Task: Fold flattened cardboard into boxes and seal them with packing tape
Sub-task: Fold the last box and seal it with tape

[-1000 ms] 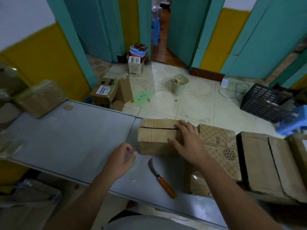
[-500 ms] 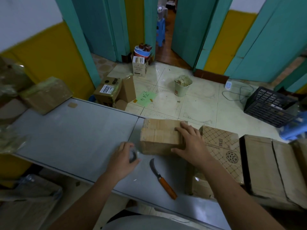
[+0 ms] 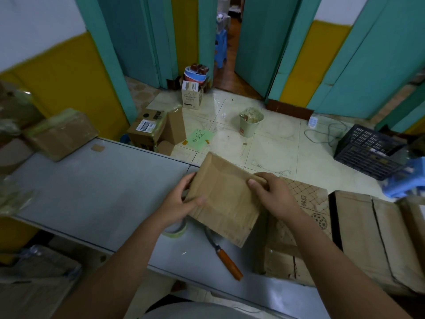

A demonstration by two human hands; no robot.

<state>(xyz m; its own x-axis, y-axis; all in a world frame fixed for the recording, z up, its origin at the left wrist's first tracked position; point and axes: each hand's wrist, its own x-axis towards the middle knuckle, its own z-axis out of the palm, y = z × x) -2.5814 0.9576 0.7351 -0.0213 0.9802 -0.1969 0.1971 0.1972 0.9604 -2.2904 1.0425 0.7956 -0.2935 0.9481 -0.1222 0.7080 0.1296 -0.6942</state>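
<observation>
A flattened brown cardboard piece (image 3: 226,203) is lifted above the grey table (image 3: 92,192), tilted with its far corner up. My left hand (image 3: 181,203) grips its left edge, thumb on top. On the upper right edge my right hand (image 3: 273,194) pinches the cardboard. A roll of clear packing tape (image 3: 177,230) lies flat on the table just under my left wrist, partly hidden. A knife with an orange handle (image 3: 226,259) lies on the table below the cardboard.
Stacked cardboard boxes (image 3: 358,231) crowd the right side of the table. A taped box (image 3: 61,132) sits at the table's far left. On the floor beyond are a carton (image 3: 149,130), a cup (image 3: 249,123) and a black crate (image 3: 368,150).
The cardboard has left the table and now sits tilted in both hands. My left hand let go of the tape roll, which lies on the table, and took the cardboard's left edge.
</observation>
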